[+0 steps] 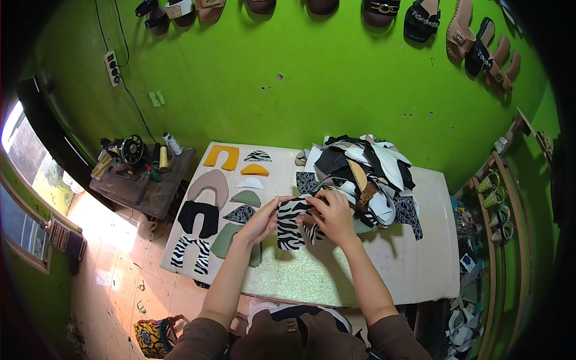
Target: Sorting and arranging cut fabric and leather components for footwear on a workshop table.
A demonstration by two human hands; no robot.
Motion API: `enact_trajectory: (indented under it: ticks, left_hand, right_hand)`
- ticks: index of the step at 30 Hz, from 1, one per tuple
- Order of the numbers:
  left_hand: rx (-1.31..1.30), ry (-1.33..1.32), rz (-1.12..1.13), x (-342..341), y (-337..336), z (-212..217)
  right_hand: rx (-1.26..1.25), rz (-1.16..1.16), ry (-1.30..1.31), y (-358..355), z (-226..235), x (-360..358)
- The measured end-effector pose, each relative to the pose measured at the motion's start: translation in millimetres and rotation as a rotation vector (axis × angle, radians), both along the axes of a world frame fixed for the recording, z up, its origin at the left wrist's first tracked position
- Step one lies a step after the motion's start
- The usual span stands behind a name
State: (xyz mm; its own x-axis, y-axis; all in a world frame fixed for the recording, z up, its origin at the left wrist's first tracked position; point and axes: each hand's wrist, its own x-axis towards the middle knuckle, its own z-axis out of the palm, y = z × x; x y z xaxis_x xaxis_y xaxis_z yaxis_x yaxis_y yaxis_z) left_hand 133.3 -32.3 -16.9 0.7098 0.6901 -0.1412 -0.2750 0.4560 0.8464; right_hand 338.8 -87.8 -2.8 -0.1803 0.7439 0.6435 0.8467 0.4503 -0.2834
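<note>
Zebra-striped piece, long axis running toward the person.

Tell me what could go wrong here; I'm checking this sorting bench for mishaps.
1. The heap of cut pieces rises right behind the right hand; a nudge might topple it onto the sorted pieces.
2. Both hands grip the zebra piece, with the left hand over a green piece that it might shift.

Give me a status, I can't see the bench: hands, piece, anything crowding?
Left hand and right hand both gripping zebra-print piece above the table. Heap of cut pieces close behind the right hand.
</note>
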Motion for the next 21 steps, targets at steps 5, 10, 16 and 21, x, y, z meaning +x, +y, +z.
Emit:
enact_trajectory:
  ticks: [5, 10, 16, 21]
  left_hand:
    - [0.118, 0.114, -0.015, -3.4, 0.8, 3.1]
    - [0.177, 0.227, -0.048, -10.7, -0.4, 9.9]
    - [0.177, 0.284, -0.056, -33.9, 4.7, 7.1]
    - [0.141, 0.263, -0.039, -66.2, 7.1, 1.0]
  right_hand:
    - [0.085, 0.013, -0.059, 3.4, -0.8, -5.4]
    - [0.081, 0.040, -0.075, 6.5, 2.3, -16.4]
    - [0.014, 0.079, -0.008, 13.1, -5.9, -36.7]
    - [-0.076, 0.112, 0.016, 18.4, -17.0, -63.9]
